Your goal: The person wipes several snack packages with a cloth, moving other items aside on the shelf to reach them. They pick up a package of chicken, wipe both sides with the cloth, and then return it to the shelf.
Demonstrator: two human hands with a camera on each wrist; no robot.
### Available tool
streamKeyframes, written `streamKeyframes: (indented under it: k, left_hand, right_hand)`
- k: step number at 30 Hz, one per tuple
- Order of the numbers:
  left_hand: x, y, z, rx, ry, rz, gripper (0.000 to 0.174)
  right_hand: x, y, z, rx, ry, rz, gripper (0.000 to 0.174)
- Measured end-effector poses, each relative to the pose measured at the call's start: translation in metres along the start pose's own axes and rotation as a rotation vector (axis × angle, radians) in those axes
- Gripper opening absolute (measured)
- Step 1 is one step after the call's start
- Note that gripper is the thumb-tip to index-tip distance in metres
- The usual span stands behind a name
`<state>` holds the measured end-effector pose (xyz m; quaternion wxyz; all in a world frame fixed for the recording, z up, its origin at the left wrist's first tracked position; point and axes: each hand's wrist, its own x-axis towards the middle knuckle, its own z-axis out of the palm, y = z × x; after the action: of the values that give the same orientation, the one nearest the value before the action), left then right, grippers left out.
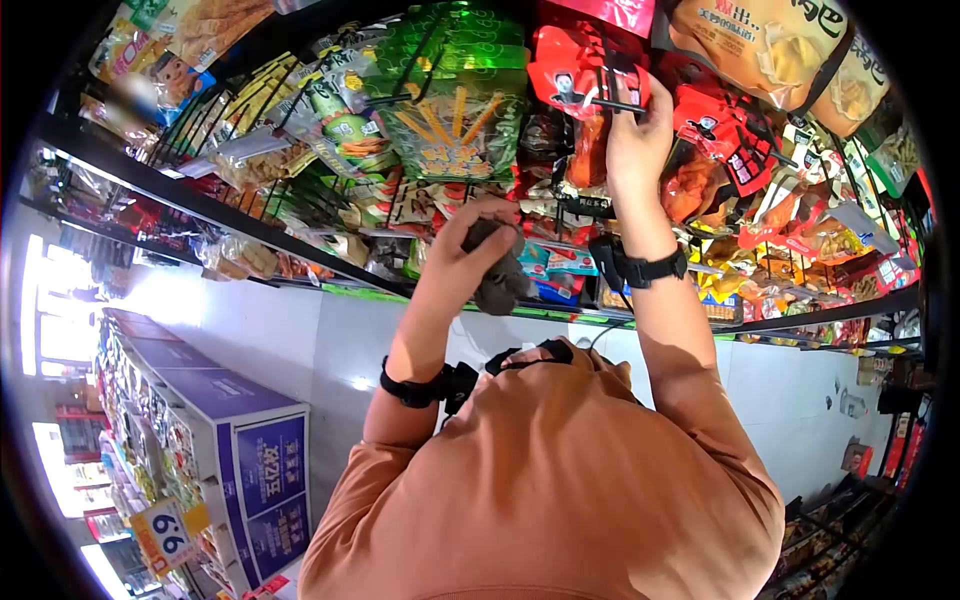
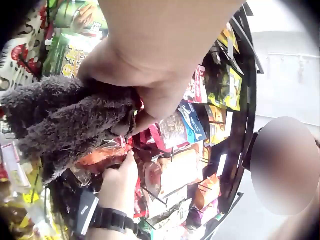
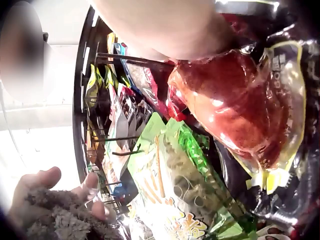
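My left hand [image 1: 465,255] grips a crumpled dark grey, fluffy cloth [image 1: 500,285] in front of the lower hanging packs. In the left wrist view the cloth [image 2: 65,115] droops from the curled fingers. Higher and to the right, my right hand [image 1: 640,150] holds a red-topped packet [image 1: 588,150] of reddish-brown meat that hangs at a black hook. Close up in the right wrist view, the clear vacuum pack [image 3: 225,105] shows glossy meat, with the hand right at its upper end. Part of the right fingers is hidden behind the red card.
Green snack bags [image 1: 450,110] hang left of the right hand, and more red-topped packets [image 1: 725,135] hang to its right. Black hooks [image 3: 135,60] stick out between the packs. A dark shelf edge [image 1: 250,235] runs below. Behind at left stands a purple-and-white display stand [image 1: 270,480].
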<state>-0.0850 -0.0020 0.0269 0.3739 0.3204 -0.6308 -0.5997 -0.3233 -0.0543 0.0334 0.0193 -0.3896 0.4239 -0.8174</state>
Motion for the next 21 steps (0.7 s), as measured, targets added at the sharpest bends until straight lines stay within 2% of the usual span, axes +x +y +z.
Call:
streamKeyframes:
  k: [1, 3, 4, 7, 9, 11, 13, 15, 17, 18, 19, 21]
  left_hand:
    - [-0.005, -0.003, -0.004, -0.049, -0.006, -0.009, 0.028]
    - [-0.012, -0.008, -0.011, -0.072, -0.057, -0.008, 0.031]
    - [-0.014, -0.017, -0.015, -0.062, -0.084, -0.002, 0.03]
    - [-0.022, -0.038, -0.023, -0.047, -0.159, -0.014, 0.03]
    - [-0.03, -0.046, -0.025, -0.052, -0.199, -0.033, 0.031]
    - [-0.04, -0.052, -0.026, -0.095, -0.197, 0.027, 0.032]
    - [-0.05, -0.055, -0.033, -0.117, -0.246, 0.042, 0.046]
    - [-0.063, -0.068, -0.036, -0.213, -0.307, 0.063, 0.056]
    - [-0.076, -0.067, -0.033, -0.144, -0.424, 0.127, 0.062]
    - [-0.082, -0.064, -0.033, -0.137, -0.502, 0.135, 0.065]
    - [-0.09, -0.058, -0.028, -0.028, -0.533, 0.185, 0.07]
    - [-0.104, -0.053, -0.016, 0.021, -0.584, 0.237, 0.075]
  right_hand:
    - [-0.008, -0.008, -0.004, -0.127, -0.058, -0.054, 0.047]
    - [-0.027, -0.019, -0.001, -0.392, -0.023, -0.211, 0.065]
    - [-0.037, -0.029, -0.003, -0.509, -0.097, -0.233, 0.078]
    - [-0.066, -0.041, -0.008, -0.657, -0.196, -0.337, 0.074]
    - [-0.089, -0.059, -0.011, -0.717, -0.28, -0.295, 0.064]
    - [-0.113, -0.074, -0.024, -0.688, -0.477, -0.257, 0.058]
    - [-0.137, -0.09, -0.04, -0.569, -0.819, -0.06, 0.051]
    - [-0.156, -0.105, -0.06, -0.548, -1.085, -0.002, 0.06]
    - [-0.166, -0.117, -0.082, -0.533, -1.246, 0.088, 0.074]
    - [-0.165, -0.131, -0.089, -0.471, -1.306, 0.308, 0.084]
    - [-0.166, -0.136, -0.096, -0.377, -1.318, 0.435, 0.089]
    - [-0.172, -0.137, -0.113, -0.206, -1.298, 0.466, 0.093]
